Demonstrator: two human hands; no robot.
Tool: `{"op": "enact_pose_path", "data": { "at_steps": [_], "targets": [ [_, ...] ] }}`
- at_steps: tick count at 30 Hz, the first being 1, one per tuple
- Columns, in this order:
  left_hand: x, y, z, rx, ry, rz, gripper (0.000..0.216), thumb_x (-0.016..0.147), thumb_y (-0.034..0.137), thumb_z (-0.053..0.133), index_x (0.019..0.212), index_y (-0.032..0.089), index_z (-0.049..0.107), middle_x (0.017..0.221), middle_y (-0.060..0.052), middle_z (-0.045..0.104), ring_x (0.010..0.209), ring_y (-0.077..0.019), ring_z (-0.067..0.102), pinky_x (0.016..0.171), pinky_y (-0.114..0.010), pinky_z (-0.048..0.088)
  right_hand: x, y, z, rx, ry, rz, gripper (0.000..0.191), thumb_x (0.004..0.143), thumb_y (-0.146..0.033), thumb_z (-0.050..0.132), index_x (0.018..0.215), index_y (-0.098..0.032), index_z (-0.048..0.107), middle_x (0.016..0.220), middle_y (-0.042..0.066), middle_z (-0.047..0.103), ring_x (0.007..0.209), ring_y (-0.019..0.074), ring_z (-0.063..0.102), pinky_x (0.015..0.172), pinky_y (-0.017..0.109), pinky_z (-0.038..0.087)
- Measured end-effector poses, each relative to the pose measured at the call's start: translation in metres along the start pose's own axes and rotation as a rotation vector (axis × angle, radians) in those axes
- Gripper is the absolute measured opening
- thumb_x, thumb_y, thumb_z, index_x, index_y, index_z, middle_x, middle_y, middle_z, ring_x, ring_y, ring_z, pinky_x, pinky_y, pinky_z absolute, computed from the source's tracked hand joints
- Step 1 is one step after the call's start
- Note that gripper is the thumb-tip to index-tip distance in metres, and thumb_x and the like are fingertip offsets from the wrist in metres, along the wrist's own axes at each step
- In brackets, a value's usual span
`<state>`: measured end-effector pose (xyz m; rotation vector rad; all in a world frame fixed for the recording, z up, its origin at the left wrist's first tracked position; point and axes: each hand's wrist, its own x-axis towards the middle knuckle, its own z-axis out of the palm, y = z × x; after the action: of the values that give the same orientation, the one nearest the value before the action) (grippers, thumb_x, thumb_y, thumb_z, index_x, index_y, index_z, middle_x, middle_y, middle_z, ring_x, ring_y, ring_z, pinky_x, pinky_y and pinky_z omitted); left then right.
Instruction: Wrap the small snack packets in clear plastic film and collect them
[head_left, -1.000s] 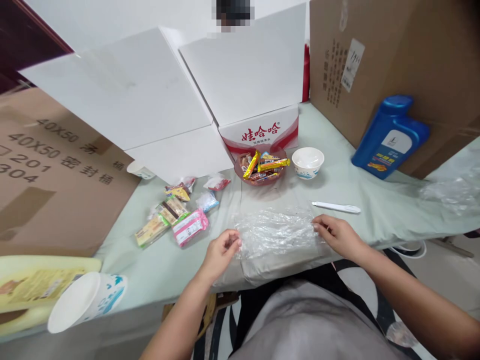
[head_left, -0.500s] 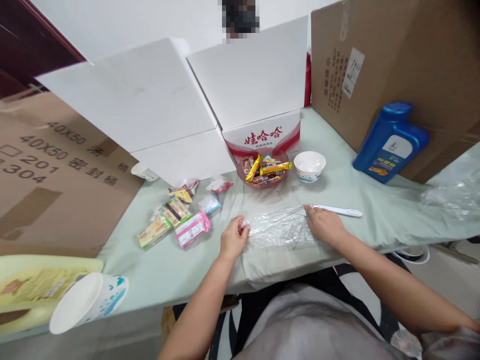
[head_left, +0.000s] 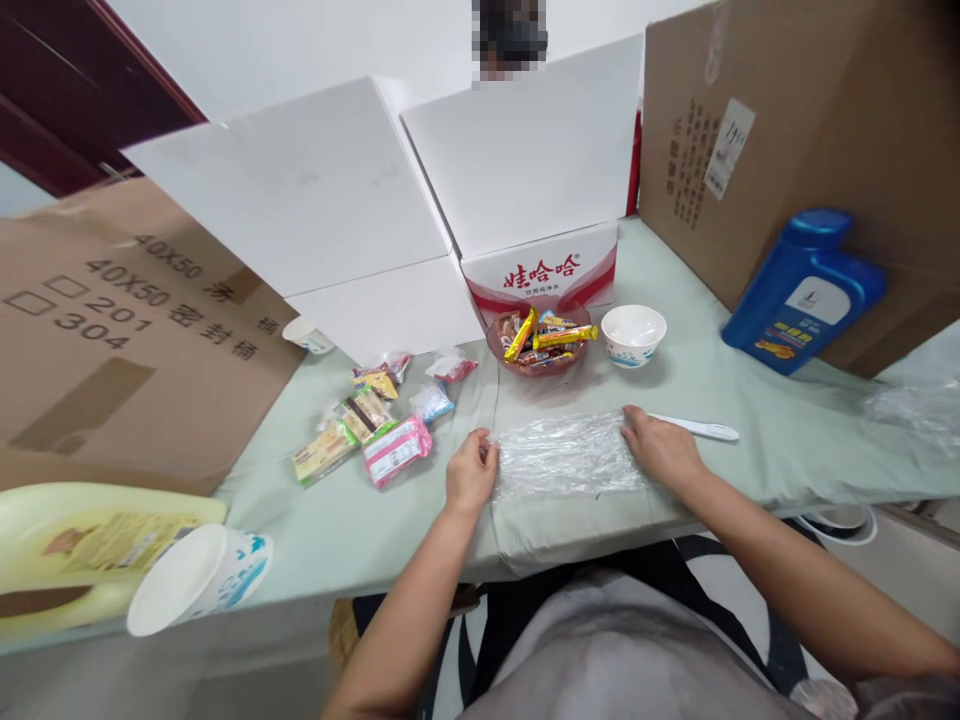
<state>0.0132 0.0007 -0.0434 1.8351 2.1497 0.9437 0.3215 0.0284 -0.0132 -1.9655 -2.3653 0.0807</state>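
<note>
A crinkled piece of clear plastic film [head_left: 566,455] lies stretched flat along the front of the table; whether it is a bag or a single sheet I cannot tell. My left hand [head_left: 472,470] has its fingers closed on the film's left edge. At the right edge, my right hand [head_left: 661,450] pinches the film between thumb and fingers. A white plastic utensil [head_left: 705,428] sticks out from behind the right hand, its other end hidden. Beyond the film stand a pinkish bowl [head_left: 517,367] of wrapped snacks and a paper bowl [head_left: 634,350].
Several packaged snacks [head_left: 397,450] lie left of the film. A paper cup [head_left: 232,570] and a pale yellow jug [head_left: 45,520] are at the near left. A blue bottle [head_left: 802,300] stands right, before a cardboard box [head_left: 780,110]. White boxes [head_left: 525,150] line the back.
The whole view has shifted slightly, so things sit a little further right. Both hands still hold the film's ends, and it looks slightly flatter.
</note>
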Motion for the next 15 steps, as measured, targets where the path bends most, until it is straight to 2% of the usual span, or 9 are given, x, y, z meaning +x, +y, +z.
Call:
{"op": "enact_pose_path", "data": {
  "at_steps": [3,6,9,11,12,13,15],
  "targets": [
    [-0.001,0.001,-0.003,0.102,-0.005,0.040,0.022,0.083,0.026,0.057,0.104,0.020,0.063,0.087,-0.005,0.069,0.080,-0.0210,0.067,0.075,-0.032,0.051,-0.001,0.001,0.004,0.000,0.035,-0.012,0.037,0.098,-0.032,0.037,0.128,-0.015,0.051,0.100,0.013,0.073,0.088,0.0265,0.069,0.068,0.032,0.047],
    [0.002,0.001,-0.022,0.146,0.010,0.056,0.029,0.081,0.027,0.060,0.108,0.018,0.062,0.092,-0.008,0.067,0.080,-0.0230,0.065,0.076,-0.035,0.051,-0.004,0.007,0.000,0.063,0.084,-0.011,0.040,0.098,-0.036,0.039,0.130,-0.015,0.051,0.102,0.012,0.072,0.089,0.0266,0.068,0.070,0.033,0.048],
    [0.007,0.005,-0.052,0.196,0.186,0.073,0.032,0.083,0.032,0.060,0.110,0.015,0.061,0.099,-0.012,0.064,0.087,-0.0265,0.062,0.083,-0.041,0.050,-0.010,0.013,-0.015,0.154,0.251,-0.044,0.043,0.098,-0.040,0.038,0.127,-0.014,0.055,0.106,0.013,0.068,0.095,0.0269,0.065,0.077,0.035,0.049],
    [0.006,0.015,-0.065,0.225,0.319,0.142,0.028,0.086,0.033,0.057,0.108,0.016,0.061,0.104,-0.013,0.062,0.101,-0.0297,0.058,0.092,-0.044,0.046,-0.013,0.009,-0.025,0.199,0.351,-0.139,0.040,0.098,-0.038,0.036,0.120,-0.015,0.061,0.103,0.014,0.067,0.098,0.0270,0.062,0.084,0.037,0.047],
    [0.005,0.022,-0.066,0.220,0.329,0.198,0.025,0.088,0.032,0.054,0.107,0.017,0.062,0.104,-0.013,0.062,0.105,-0.0296,0.057,0.094,-0.045,0.045,-0.014,0.005,-0.028,0.214,0.364,-0.205,0.039,0.099,-0.036,0.035,0.116,-0.015,0.063,0.102,0.014,0.067,0.099,0.0267,0.061,0.086,0.038,0.047],
    [0.002,0.030,-0.064,0.203,0.283,0.270,0.024,0.090,0.031,0.051,0.107,0.018,0.062,0.104,-0.012,0.063,0.106,-0.0284,0.057,0.096,-0.044,0.044,-0.014,-0.001,-0.028,0.221,0.350,-0.276,0.039,0.099,-0.034,0.035,0.114,-0.015,0.065,0.102,0.014,0.067,0.099,0.0262,0.060,0.088,0.038,0.046],
    [-0.007,0.042,-0.050,0.172,0.044,0.441,0.027,0.093,0.032,0.048,0.112,0.020,0.062,0.109,-0.010,0.065,0.110,-0.0258,0.057,0.099,-0.042,0.043,-0.013,-0.013,-0.021,0.208,0.277,-0.423,0.038,0.099,-0.034,0.037,0.117,-0.015,0.065,0.114,0.014,0.066,0.106,0.0263,0.058,0.093,0.040,0.043]
  ]
}}
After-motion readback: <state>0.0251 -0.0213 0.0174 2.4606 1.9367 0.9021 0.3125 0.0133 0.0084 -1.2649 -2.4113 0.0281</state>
